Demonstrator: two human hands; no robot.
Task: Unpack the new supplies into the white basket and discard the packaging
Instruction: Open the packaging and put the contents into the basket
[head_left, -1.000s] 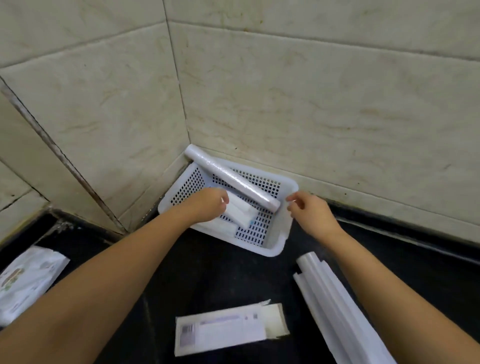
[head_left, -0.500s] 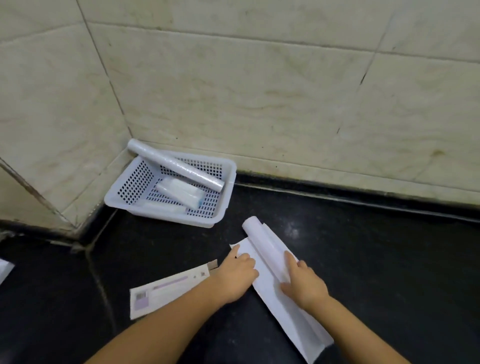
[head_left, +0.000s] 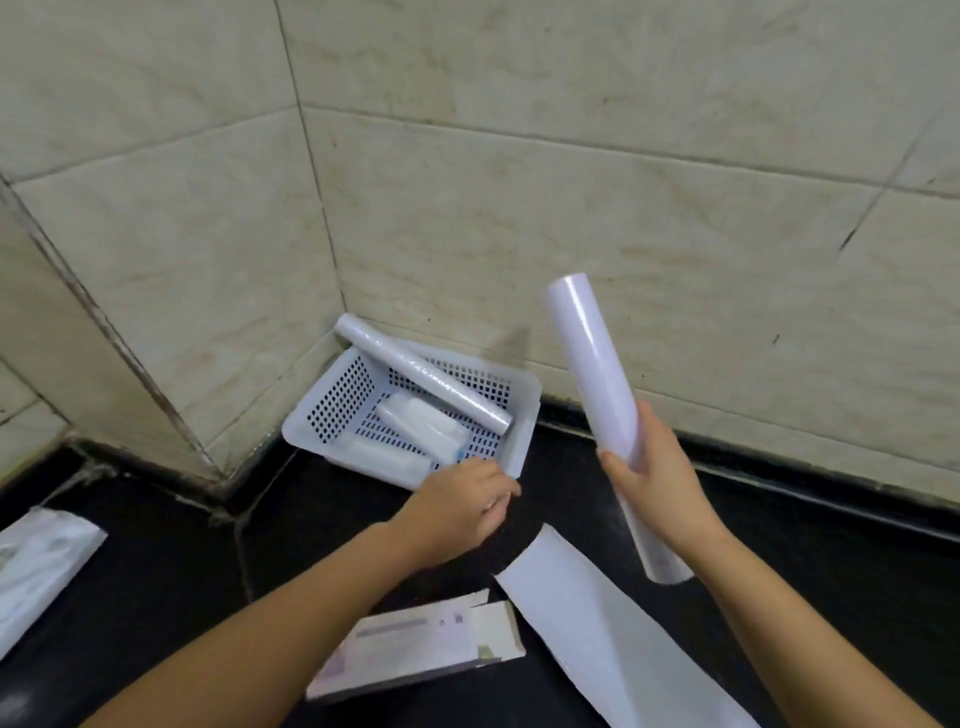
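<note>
My right hand (head_left: 655, 491) grips a long white roll (head_left: 595, 364) near its lower end and holds it tilted upright above the black counter, to the right of the white basket (head_left: 523, 413). That perforated basket sits in the wall corner. A wrapped roll (head_left: 421, 379) lies across its top, and smaller white packs (head_left: 421, 428) lie inside. My left hand (head_left: 462, 506) hovers just in front of the basket's near rim, fingers curled, with nothing visible in it. A flat white paper wrapper (head_left: 608, 634) lies on the counter below my right hand.
An opened flat white carton (head_left: 415, 649) lies on the counter near my left forearm. A white plastic pack (head_left: 36, 571) rests at the far left. Tiled walls close off the corner behind the basket. Black counter extends to the right.
My right hand has lifted the white roll off its paper wrapper, which stays flat on the counter. My left hand has moved from the wrapper toward the basket's front rim.
</note>
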